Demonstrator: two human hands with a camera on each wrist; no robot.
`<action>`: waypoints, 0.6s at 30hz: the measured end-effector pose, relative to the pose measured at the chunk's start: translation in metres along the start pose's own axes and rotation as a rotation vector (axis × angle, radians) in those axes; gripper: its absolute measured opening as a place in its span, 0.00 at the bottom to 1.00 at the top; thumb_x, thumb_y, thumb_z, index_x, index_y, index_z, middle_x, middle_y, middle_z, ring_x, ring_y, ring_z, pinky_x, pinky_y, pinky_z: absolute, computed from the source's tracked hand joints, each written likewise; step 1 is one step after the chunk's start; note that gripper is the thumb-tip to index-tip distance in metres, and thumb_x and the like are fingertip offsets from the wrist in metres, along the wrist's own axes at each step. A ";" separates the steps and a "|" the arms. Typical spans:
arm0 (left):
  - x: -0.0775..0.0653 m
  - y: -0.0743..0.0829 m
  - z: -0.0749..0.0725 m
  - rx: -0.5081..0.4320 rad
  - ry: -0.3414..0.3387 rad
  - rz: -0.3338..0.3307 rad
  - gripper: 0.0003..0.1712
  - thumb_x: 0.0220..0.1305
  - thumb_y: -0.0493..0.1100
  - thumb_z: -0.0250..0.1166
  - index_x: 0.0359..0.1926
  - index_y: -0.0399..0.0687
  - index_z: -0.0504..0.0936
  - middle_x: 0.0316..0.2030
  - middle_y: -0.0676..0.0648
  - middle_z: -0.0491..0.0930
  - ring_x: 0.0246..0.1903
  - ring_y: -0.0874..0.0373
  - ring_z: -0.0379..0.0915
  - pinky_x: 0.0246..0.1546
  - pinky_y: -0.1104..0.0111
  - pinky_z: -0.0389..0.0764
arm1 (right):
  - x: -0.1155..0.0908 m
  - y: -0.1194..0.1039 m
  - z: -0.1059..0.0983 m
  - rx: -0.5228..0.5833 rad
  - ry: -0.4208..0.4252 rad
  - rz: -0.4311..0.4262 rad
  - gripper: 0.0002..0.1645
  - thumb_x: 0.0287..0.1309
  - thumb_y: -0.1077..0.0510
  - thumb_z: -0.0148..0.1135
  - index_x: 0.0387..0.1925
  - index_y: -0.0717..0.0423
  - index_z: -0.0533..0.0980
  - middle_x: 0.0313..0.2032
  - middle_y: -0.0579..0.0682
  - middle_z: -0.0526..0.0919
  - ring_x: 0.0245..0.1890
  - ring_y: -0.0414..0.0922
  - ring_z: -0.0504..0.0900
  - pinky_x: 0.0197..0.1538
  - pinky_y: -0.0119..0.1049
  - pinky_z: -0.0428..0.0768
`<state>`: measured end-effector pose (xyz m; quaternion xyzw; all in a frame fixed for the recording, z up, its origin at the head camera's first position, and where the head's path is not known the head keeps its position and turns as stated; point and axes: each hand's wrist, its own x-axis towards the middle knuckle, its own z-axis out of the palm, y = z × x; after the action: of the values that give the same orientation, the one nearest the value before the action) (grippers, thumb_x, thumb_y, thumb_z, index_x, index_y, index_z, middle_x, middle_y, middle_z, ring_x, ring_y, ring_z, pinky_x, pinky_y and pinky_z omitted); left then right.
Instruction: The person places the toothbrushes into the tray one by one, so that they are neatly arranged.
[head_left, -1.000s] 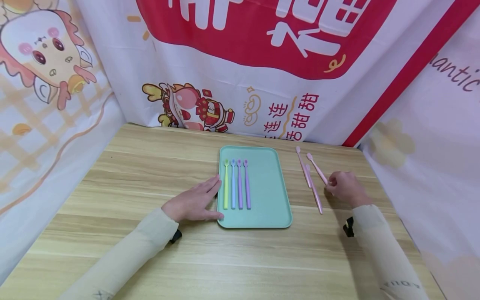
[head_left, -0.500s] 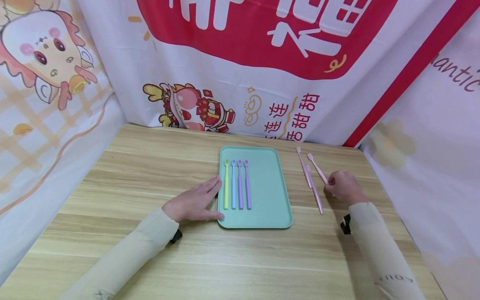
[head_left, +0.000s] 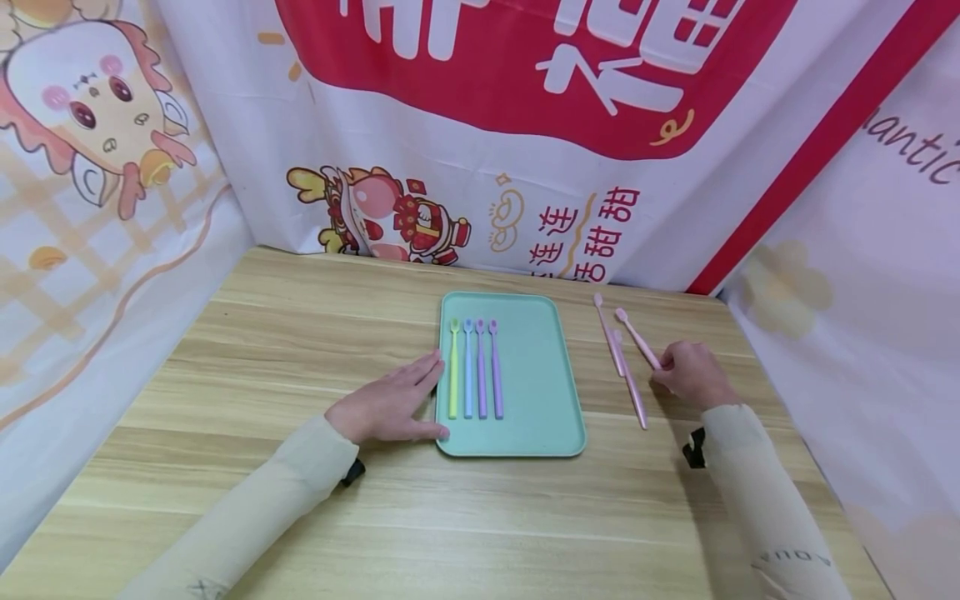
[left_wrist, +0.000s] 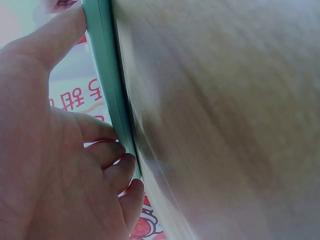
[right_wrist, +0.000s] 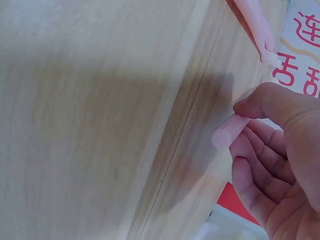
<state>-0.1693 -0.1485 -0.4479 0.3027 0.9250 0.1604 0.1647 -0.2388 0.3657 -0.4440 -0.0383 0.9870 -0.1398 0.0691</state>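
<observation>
Left hand (head_left: pixel 386 407) rests against the near-left rim of the tray (head_left: pixel 536 375), fingers extended, thumb spread, gripping nothing; right hand (head_left: pixel 693 373) pinches the handle end of a pink toothbrush (head_left: pixel 640 342) between thumb and fingers. Bench (head_left: pixel 450 525): wood-grained, carries all items. Tray: pale green, long sides running away from the person. Along its left half lie, parallel and heads farthest, a yellow-green toothbrush (head_left: pixel 453 379), a blue toothbrush (head_left: pixel 468 379) and two purple toothbrushes (head_left: pixel 497 383). Between tray and right hand lie two loose brushes (head_left: pixel 636 400), also pink; whether they touch cannot be determined. Governing relation: the held item points from the right hand away and leftward, head outermost, its long axis oblique to the row. Right hand is the nearer; the tray's bare half lies to its left, beyond the loose pair. Aligning with the row would probably require a slight turn.
</observation>
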 end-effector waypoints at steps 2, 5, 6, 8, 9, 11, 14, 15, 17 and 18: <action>0.000 0.000 0.000 -0.001 0.001 0.001 0.65 0.68 0.74 0.62 0.85 0.37 0.44 0.86 0.38 0.38 0.86 0.44 0.37 0.85 0.48 0.51 | -0.001 0.000 0.000 0.001 0.017 -0.016 0.10 0.61 0.59 0.73 0.35 0.64 0.86 0.31 0.55 0.88 0.31 0.48 0.82 0.34 0.37 0.80; 0.000 0.001 0.000 -0.001 0.003 0.001 0.65 0.68 0.74 0.62 0.85 0.37 0.44 0.86 0.38 0.39 0.86 0.44 0.37 0.85 0.48 0.51 | -0.003 0.000 -0.002 0.004 0.023 -0.027 0.10 0.60 0.60 0.73 0.35 0.65 0.86 0.31 0.56 0.88 0.31 0.48 0.82 0.34 0.38 0.80; 0.000 0.000 0.000 -0.001 0.004 0.002 0.65 0.68 0.74 0.62 0.85 0.37 0.44 0.86 0.38 0.39 0.86 0.44 0.37 0.85 0.48 0.51 | -0.004 -0.001 -0.003 0.005 0.022 -0.027 0.10 0.60 0.60 0.73 0.36 0.65 0.86 0.31 0.56 0.88 0.31 0.49 0.82 0.35 0.38 0.80; 0.001 0.000 0.000 -0.001 0.006 0.003 0.65 0.68 0.74 0.62 0.84 0.37 0.44 0.86 0.38 0.39 0.86 0.44 0.38 0.85 0.48 0.51 | -0.005 -0.002 -0.004 0.006 0.014 -0.019 0.10 0.61 0.60 0.73 0.36 0.65 0.86 0.32 0.56 0.88 0.32 0.49 0.82 0.35 0.38 0.80; 0.001 0.000 0.000 0.000 0.005 0.004 0.65 0.68 0.74 0.62 0.85 0.37 0.44 0.86 0.38 0.39 0.86 0.44 0.38 0.85 0.48 0.51 | -0.006 -0.003 -0.005 0.009 0.009 -0.012 0.10 0.61 0.60 0.73 0.37 0.65 0.86 0.33 0.57 0.89 0.32 0.49 0.82 0.35 0.38 0.81; 0.001 0.000 0.000 0.003 0.004 0.003 0.65 0.68 0.74 0.62 0.85 0.37 0.44 0.86 0.38 0.39 0.86 0.44 0.37 0.85 0.48 0.51 | -0.007 -0.004 -0.007 0.013 -0.001 -0.002 0.10 0.61 0.60 0.72 0.38 0.66 0.85 0.34 0.58 0.89 0.32 0.49 0.82 0.34 0.38 0.81; 0.001 0.000 0.000 0.008 0.000 0.001 0.65 0.68 0.74 0.62 0.85 0.37 0.44 0.86 0.38 0.38 0.86 0.44 0.37 0.85 0.48 0.51 | -0.009 -0.006 -0.008 0.014 -0.008 0.014 0.11 0.61 0.60 0.72 0.39 0.66 0.85 0.35 0.59 0.88 0.33 0.49 0.82 0.35 0.38 0.82; 0.000 0.000 0.000 0.007 0.001 0.001 0.65 0.69 0.74 0.62 0.84 0.37 0.44 0.86 0.38 0.38 0.86 0.43 0.38 0.85 0.48 0.51 | -0.009 -0.007 -0.009 0.011 -0.008 0.013 0.11 0.61 0.59 0.73 0.39 0.66 0.85 0.36 0.59 0.88 0.33 0.50 0.82 0.36 0.38 0.82; 0.000 0.000 -0.001 0.008 -0.003 -0.003 0.65 0.69 0.74 0.62 0.84 0.37 0.44 0.86 0.38 0.38 0.86 0.43 0.38 0.85 0.47 0.51 | -0.010 -0.007 -0.009 0.009 -0.008 0.005 0.12 0.60 0.59 0.73 0.39 0.65 0.85 0.36 0.59 0.89 0.34 0.50 0.82 0.36 0.39 0.82; 0.000 0.000 -0.001 0.008 -0.004 -0.004 0.65 0.68 0.74 0.62 0.84 0.37 0.44 0.86 0.38 0.38 0.86 0.43 0.38 0.85 0.47 0.51 | -0.011 -0.007 -0.009 0.009 -0.006 0.002 0.12 0.60 0.58 0.74 0.39 0.65 0.86 0.36 0.58 0.89 0.34 0.49 0.82 0.37 0.39 0.82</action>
<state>-0.1695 -0.1484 -0.4469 0.3018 0.9259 0.1558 0.1654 -0.2292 0.3621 -0.4317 -0.0374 0.9862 -0.1439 0.0722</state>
